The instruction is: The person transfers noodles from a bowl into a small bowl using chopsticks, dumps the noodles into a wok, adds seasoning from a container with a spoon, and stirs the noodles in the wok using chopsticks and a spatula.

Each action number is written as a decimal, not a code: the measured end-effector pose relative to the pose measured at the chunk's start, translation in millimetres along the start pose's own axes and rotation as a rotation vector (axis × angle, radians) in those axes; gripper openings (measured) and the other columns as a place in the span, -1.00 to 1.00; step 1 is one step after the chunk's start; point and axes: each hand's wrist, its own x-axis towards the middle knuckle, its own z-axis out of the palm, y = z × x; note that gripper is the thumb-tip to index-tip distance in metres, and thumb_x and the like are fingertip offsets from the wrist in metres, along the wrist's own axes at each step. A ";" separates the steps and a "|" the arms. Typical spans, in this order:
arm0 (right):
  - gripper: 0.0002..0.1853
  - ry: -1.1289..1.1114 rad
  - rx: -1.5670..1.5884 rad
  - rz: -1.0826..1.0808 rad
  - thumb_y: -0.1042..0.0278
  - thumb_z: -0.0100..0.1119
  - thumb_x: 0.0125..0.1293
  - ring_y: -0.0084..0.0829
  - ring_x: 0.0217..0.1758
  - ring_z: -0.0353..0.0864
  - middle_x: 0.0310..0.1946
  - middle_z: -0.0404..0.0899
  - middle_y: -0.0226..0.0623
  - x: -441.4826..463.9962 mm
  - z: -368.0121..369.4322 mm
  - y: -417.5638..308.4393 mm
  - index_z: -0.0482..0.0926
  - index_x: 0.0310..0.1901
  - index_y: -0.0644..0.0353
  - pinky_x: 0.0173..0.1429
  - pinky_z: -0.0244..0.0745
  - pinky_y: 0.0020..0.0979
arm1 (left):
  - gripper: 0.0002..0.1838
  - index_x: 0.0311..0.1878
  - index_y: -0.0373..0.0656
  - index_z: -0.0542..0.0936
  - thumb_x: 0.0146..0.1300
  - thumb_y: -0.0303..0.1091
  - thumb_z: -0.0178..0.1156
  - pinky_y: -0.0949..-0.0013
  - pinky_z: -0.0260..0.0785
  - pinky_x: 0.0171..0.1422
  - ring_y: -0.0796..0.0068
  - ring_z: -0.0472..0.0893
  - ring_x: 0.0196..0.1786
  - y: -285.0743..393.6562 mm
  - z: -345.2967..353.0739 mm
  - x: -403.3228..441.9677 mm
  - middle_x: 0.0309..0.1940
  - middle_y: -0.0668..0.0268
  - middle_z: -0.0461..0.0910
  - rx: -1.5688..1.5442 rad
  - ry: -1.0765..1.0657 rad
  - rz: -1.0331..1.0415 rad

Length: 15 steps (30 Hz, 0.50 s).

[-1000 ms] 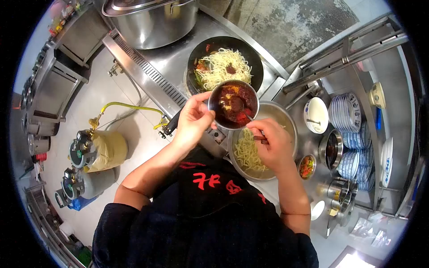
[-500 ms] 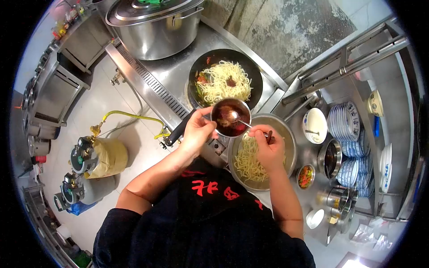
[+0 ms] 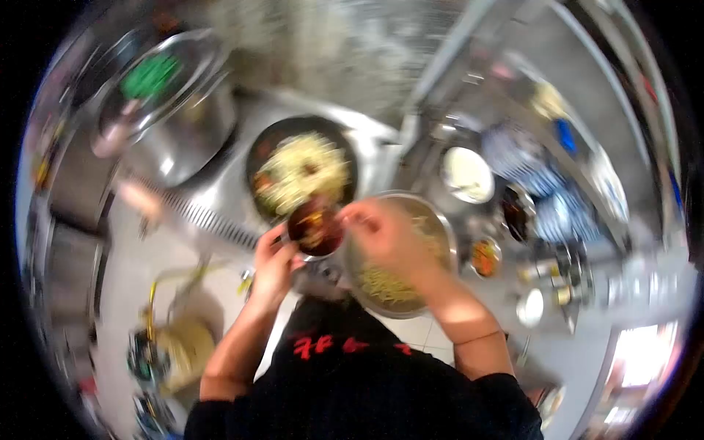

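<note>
My left hand grips a small metal bowl of dark red sauce by its side. My right hand is closed and blurred at the bowl's right rim; its fingers pinch a spoon, largely lost in the blur. Just beyond the bowl, a black wok holds pale noodles with a dark red spot of sauce on top. Below my right forearm is a wide metal basin with more noodles.
A large lidded pot stands left of the wok. Skin-coloured smears beside it may be another person's arm. At right are a white bowl, a dark sauce bowl, chopped vegetables and stacked dishes. Gas cylinders stand lower left.
The view has swung, shifting the wok and basin left and downward in frame. The small bowl stays in my left hand, close to the wok. Skin-coloured smears have appeared by the pot.
</note>
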 end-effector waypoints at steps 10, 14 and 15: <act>-0.41 0.349 -0.272 -0.003 0.14 0.24 0.15 -0.23 -0.35 0.58 -0.35 0.56 -0.27 -160.6 -97.0 -20.1 0.34 0.23 0.02 -0.29 0.49 -0.28 | -0.61 0.09 -0.06 0.42 0.17 -0.57 0.04 0.63 0.43 -0.52 0.63 0.49 -0.52 12.0 122.3 -42.2 -0.37 0.37 0.52 0.104 -0.347 -0.068; -0.64 0.648 -0.394 -0.074 0.56 0.14 0.14 -0.58 -0.58 0.38 -0.44 0.55 -0.39 -254.5 -163.1 -5.4 0.52 0.02 0.14 -0.54 0.23 -0.55 | -0.58 0.13 -0.08 0.43 0.15 -0.50 0.04 0.68 0.37 -0.45 0.62 0.45 -0.39 10.3 243.0 -75.9 -0.16 0.34 0.50 0.256 -0.535 -0.039; -0.68 0.758 -0.413 -0.094 0.59 0.10 0.15 -0.61 -0.60 0.35 -0.47 0.55 -0.38 -276.3 -172.2 -0.2 0.55 -0.03 0.15 -0.55 0.20 -0.58 | -0.55 0.15 0.00 0.42 0.15 -0.50 0.09 0.51 0.40 -0.25 0.53 0.48 -0.23 6.7 274.0 -82.7 -0.12 0.38 0.49 0.244 -0.595 -0.068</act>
